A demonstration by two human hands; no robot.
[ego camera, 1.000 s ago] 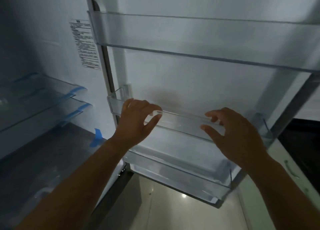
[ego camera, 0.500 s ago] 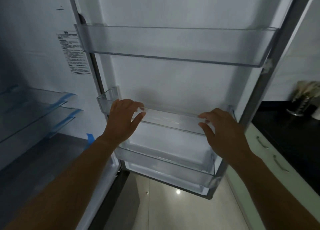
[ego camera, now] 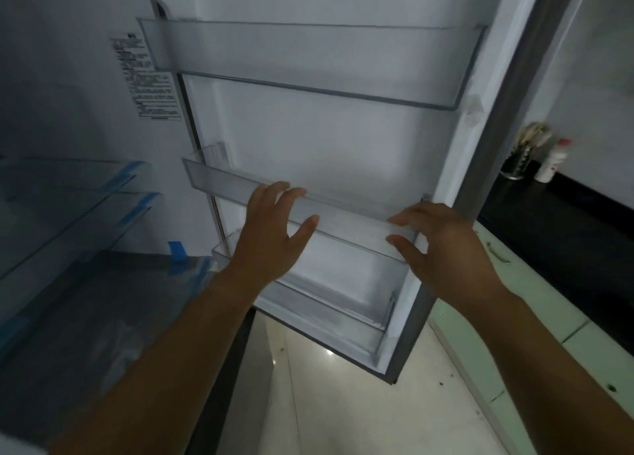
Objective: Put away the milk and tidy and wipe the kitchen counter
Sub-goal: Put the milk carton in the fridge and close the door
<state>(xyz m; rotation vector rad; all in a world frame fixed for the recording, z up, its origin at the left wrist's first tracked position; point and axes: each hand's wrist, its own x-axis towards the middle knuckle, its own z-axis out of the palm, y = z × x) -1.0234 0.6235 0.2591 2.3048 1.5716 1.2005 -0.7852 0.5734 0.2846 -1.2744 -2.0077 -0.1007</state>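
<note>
The fridge door [ego camera: 343, 138] stands open and holds three clear bins, all of them bare. My left hand [ego camera: 271, 235] grips the middle door bin [ego camera: 219, 183] near its centre, fingers over the rim and thumb on the front wall. My right hand [ego camera: 442, 248] pinches the same bin at its right end, by the door's edge. A white bottle with a red cap [ego camera: 550, 161], possibly the milk, stands on the black counter [ego camera: 555, 228] at the far right, away from both hands.
Glass fridge shelves with blue tape [ego camera: 85, 193] are at the left. A metal utensil holder [ego camera: 518, 161] stands beside the bottle. Pale green cabinet drawers [ego camera: 514, 317] run under the counter. Shiny floor tiles [ego camera: 343, 403] show below the door.
The view has swung right, bringing the door's edge, the counter and the bottle into sight. Both hands stay on the middle bin, now nearer its right end.
</note>
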